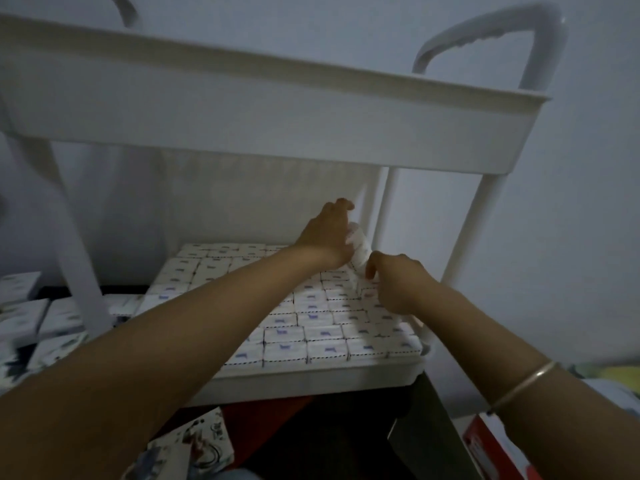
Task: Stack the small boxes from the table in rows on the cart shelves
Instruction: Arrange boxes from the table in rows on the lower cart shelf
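Observation:
A white cart fills the view; its lower shelf (311,377) holds several small white boxes (311,320) with purple print, laid flat in tight rows. My left hand (327,235) reaches to the shelf's far right corner and grips a stack of small boxes (360,249) held on end above the rows. Just in front of it, my right hand (398,289) has curled fingers that pinch the lower end of the same stack. The stack's far side is hidden by my left hand.
The cart's upper tray (263,123) overhangs the shelf, with a handle (491,36) at the right and posts (467,237) at the corners. More patterned boxes (24,317) lie at the left and below (194,445). A red box (495,445) sits lower right.

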`<state>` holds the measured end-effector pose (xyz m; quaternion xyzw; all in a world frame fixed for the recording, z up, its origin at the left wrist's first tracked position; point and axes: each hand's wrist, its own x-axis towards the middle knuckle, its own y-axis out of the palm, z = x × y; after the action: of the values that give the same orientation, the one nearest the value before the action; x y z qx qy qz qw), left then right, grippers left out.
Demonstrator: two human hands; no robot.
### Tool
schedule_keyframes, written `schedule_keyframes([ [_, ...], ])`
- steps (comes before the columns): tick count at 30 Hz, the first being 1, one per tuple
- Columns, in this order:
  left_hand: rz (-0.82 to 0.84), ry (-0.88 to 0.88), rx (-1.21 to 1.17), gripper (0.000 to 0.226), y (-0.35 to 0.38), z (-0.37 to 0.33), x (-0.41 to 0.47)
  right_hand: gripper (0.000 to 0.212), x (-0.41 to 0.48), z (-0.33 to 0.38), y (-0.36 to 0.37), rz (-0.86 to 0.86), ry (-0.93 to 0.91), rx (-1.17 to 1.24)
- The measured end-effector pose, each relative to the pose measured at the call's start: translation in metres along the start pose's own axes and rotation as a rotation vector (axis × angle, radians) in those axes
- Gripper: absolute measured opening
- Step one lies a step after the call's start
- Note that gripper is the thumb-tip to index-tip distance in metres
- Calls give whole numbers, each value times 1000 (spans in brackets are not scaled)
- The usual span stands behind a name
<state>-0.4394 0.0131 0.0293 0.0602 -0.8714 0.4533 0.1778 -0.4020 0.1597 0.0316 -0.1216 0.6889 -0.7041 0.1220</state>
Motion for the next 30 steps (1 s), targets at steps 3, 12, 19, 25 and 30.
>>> schedule_keyframes([
  [3, 83, -25, -21, 58, 9, -1, 5, 41, 0, 2, 10, 69, -3, -26],
  [12, 369, 18, 133, 23, 21, -4, -7, 46, -8, 6, 18, -85, -40, -145],
  [19, 457, -8, 388, 40, 11, -10, -12, 67, -23, 11, 20, -227, -81, -111],
  [25, 373, -37, 193, 49, -27, -14, -65, 59, -58, 35, 12, -327, -142, -24],
  [30, 80, -19, 279, 49, -75, 2, -173, 43, -104, 90, 10, -485, -274, -121],
])
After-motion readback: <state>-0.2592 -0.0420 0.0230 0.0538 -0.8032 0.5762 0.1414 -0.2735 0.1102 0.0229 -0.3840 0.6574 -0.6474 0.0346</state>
